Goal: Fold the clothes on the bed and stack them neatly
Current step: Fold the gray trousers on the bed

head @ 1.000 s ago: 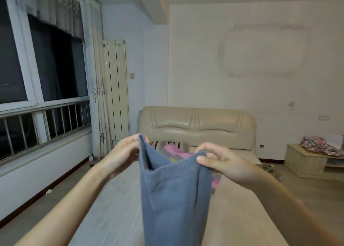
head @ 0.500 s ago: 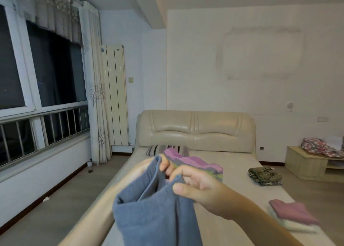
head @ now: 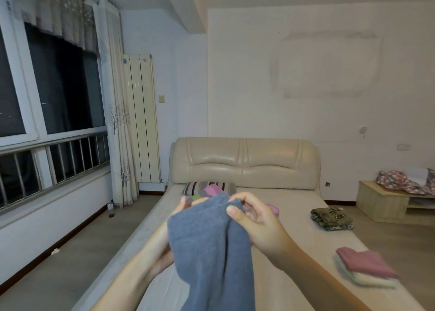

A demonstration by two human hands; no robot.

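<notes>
A grey-blue garment [head: 211,247] hangs doubled over in front of me above the beige bed [head: 296,216]. My right hand [head: 254,221] pinches its top edge between thumb and fingers. My left hand [head: 164,237] holds the cloth from behind and is mostly hidden by it. A folded stack, mauve cloth on a pale one [head: 367,268], lies on the bed's right edge. Farther back on the right sits a folded camouflage garment [head: 332,217]. A pink and multicoloured garment [head: 211,190] shows behind my hands.
A striped pillow [head: 195,188] lies against the padded headboard [head: 244,162]. A low wooden cabinet [head: 386,202] with flowered cloth on it stands right of the bed. A window with railings and a curtain [head: 120,122] line the left wall.
My hands have come together, bringing the two top corners of the grey-blue garment into one, and dropped lower. The view tilted down, showing the folded pieces on the bed.
</notes>
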